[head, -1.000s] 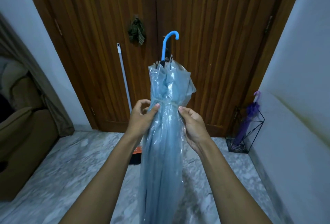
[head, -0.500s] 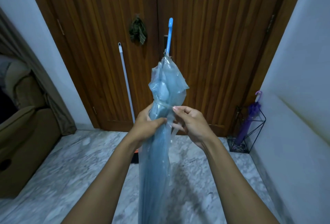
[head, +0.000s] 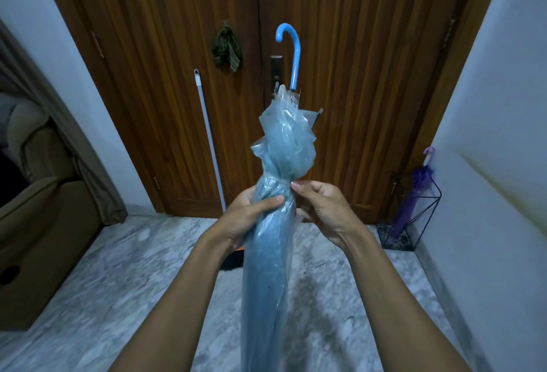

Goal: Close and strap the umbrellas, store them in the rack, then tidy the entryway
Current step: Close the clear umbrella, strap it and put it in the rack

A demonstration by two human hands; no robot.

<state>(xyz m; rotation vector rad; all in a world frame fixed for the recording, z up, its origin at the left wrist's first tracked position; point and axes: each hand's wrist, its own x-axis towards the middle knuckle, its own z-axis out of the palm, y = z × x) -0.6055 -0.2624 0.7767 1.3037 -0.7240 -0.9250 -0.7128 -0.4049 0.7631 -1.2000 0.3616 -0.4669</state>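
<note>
- The person holds a clear blue umbrella [head: 270,253] upright in front of the chest, canopy folded and gathered, its blue hooked handle [head: 291,54] pointing up toward the wooden door [head: 340,105].
- The left hand [head: 251,213] is wrapped round the bundled canopy just below the cinched waist, thumb lying across the front of the plastic and fingers curled behind it, so the umbrella sits fully inside that grip.
- The right hand [head: 324,210] sits at the right side of the same waist, thumb and forefinger drawn narrow to a pinch where a thin clear strap [head: 278,181] circles the canopy; the fingertips touch the strap's end at the umbrella's right edge.
- Above the strap the plastic puffs out in loose crumpled folds; below the hands the canopy hangs in a slim straight column down past the bottom of the view.
- Well apart, in the right corner by the door, a black wire rack [head: 414,217] stands on the marble floor [head: 133,282] with a purple umbrella [head: 411,197] leaning inside it, handle up.
- A white pole [head: 207,134] leans against the door to the left of the hands, and a brown sofa [head: 38,194] sits at the far left.
</note>
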